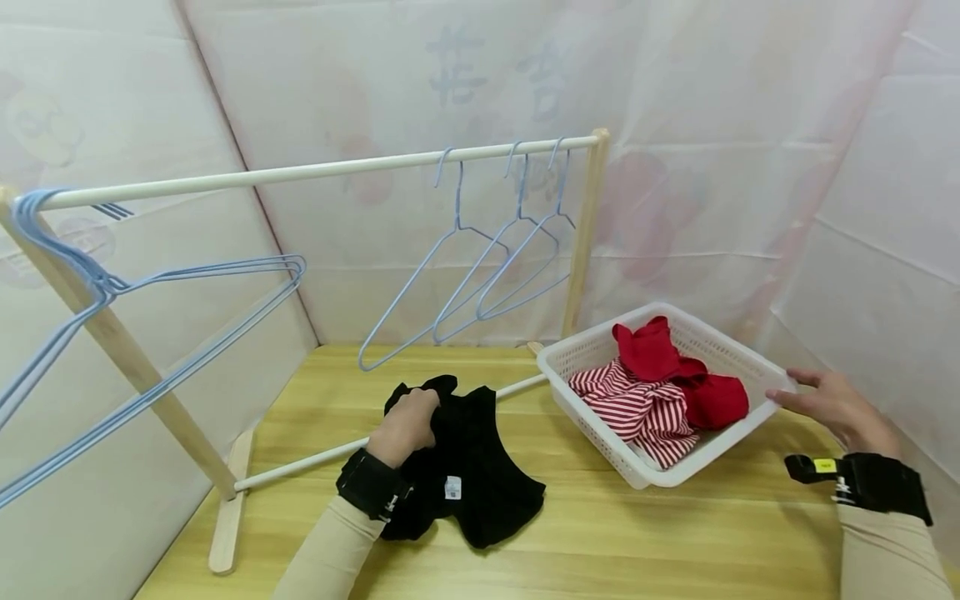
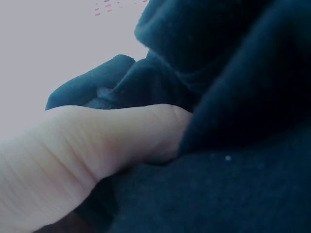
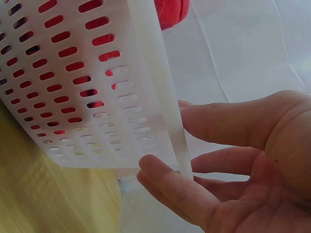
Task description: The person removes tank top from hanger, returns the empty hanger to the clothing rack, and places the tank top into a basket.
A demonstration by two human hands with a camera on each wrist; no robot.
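On the table lies a small black garment [image 1: 487,467], crumpled, with a white label showing. My left hand [image 1: 405,425] grips its upper left part, fingers bunched into the cloth. In the left wrist view the thumb [image 2: 141,128] runs in under a fold of the dark fabric [image 2: 218,194], and the fingertips are hidden. Over at the right, my right hand [image 1: 836,408] holds the corner of a white plastic basket [image 1: 600,429]. The right wrist view has the thumb [image 3: 223,121] at the rim and the other fingers around the corner from outside and below.
Inside the basket are red cloth [image 1: 648,350] and a red-and-white striped garment [image 1: 637,408]. Behind stands a rack with a white rail [image 1: 315,172]; blue hangers [image 1: 408,287] hang at its right, more hangers [image 1: 217,269] at its left. A low crossbar [image 1: 307,462] passes behind the black garment.
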